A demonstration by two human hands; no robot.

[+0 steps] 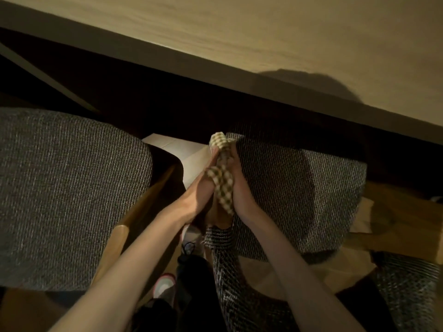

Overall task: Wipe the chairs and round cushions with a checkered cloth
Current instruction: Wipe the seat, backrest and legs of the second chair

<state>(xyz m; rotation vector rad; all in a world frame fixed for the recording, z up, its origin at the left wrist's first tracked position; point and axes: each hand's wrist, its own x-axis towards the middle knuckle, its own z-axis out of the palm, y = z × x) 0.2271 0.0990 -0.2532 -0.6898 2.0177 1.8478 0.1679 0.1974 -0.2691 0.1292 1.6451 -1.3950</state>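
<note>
Beside the chair [287, 188], left grip [200, 190] and right grip [241, 188] press the cloth [221, 185] flat between them — it points ahead, chair just right.

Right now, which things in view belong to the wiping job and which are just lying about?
Job:
checkered cloth, pressed between left hand and right hand
left grey cushion
right grey cushion
wooden chair frame

Just lying about:
table
slipper
</note>
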